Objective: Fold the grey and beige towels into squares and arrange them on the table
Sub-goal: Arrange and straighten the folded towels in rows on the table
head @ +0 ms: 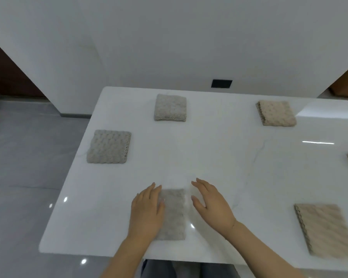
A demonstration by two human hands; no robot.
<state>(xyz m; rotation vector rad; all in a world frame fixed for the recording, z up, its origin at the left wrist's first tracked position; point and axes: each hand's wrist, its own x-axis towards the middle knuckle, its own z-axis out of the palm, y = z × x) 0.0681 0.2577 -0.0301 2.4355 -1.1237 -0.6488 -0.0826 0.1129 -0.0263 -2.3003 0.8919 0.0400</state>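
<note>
Grey folded towel at the near edge of the white table, a hand on each side.

The left hand lies flat on its left part, fingers straight; the right hand is just beside it, fingers relaxed and holding nothing.

I found nothing to read: no words, labels, brands or numbers showed on anything in front of me.
</note>
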